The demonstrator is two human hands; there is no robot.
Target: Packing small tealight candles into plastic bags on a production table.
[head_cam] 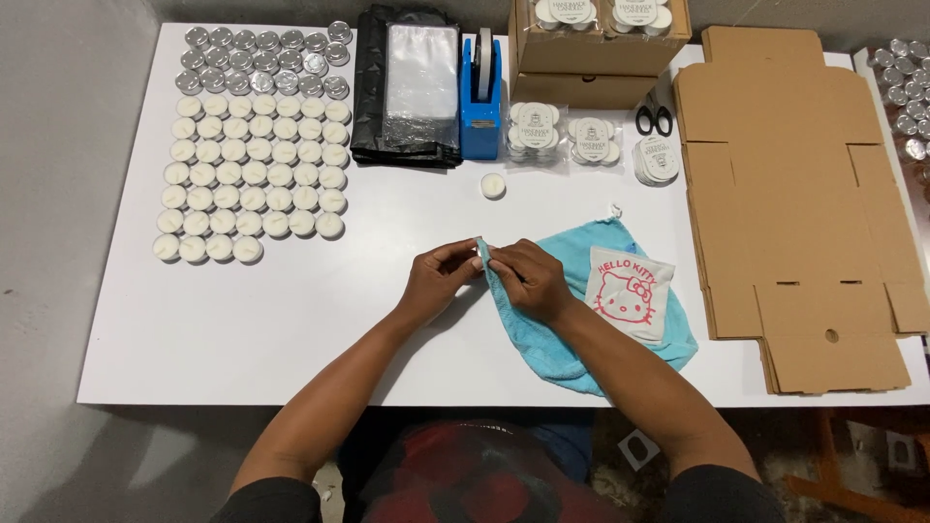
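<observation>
As your left hand (434, 281) and right hand (528, 281) pinch the near-table blue cloth (562, 349) by its hem, it looks light, soft and limp.

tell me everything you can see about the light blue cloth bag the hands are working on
The light blue cloth bag looks like soft towelling fabric. It lies flat and a bit rumpled on the white table, at the near edge, its lower corner hanging over. A white patch with a red cartoon cat drawing sits on its front. The right hand rests on its left part, and both hands pinch its upper left corner; the left hand meets it there.
</observation>
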